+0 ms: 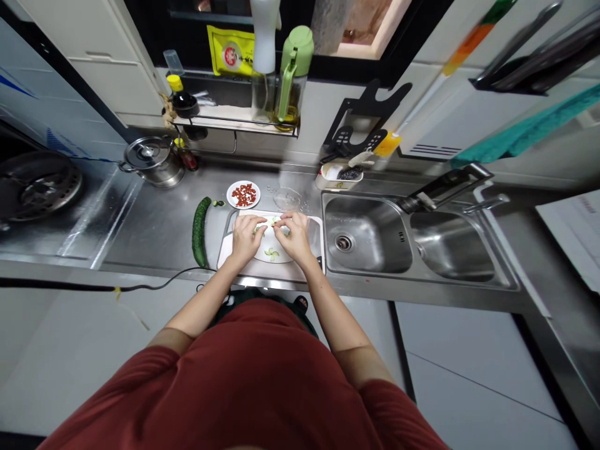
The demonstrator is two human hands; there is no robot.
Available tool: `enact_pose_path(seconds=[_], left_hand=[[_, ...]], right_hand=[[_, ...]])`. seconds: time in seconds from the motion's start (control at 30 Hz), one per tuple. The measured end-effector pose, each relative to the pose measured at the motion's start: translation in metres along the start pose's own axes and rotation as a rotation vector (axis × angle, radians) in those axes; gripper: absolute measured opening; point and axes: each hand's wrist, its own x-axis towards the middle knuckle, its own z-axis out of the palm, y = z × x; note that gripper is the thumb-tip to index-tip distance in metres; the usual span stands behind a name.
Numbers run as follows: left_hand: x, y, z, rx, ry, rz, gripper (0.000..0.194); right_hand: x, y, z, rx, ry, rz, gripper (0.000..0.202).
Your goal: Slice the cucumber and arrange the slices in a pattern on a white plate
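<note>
On the steel desk (154, 228), a cucumber (199, 232) lies just left of the cutting board (225, 253), long axis pointing away from the person and nearer the left hand (247, 239), whose fingers curl inward, any grip hidden. Between both hands, a white plate (284, 255) on the board bears a green slice cluster (271, 254) nearer the person than the fingertips, and another (274, 220) on the far side, right by them. The right hand (293, 236) bends inward, its hold equally unclear, with the sink (379, 237) just beyond the board's right edge.
</note>
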Motion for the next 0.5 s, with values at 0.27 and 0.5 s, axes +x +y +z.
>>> enact_pose_path(seconds=[0.27,0.5], left_hand=[[-0.016,-0.015,0.019,0.004,-0.17,-0.142,0.016],[-0.042,-0.03,0.043,0.116,-0.401,-0.219,0.014]], right_hand=[[-0.021,0.026,0.012,-0.047,-0.112,0.061,0.011],[-0.056,0.053,0.039,-0.142,-0.287,0.147,0.01]])
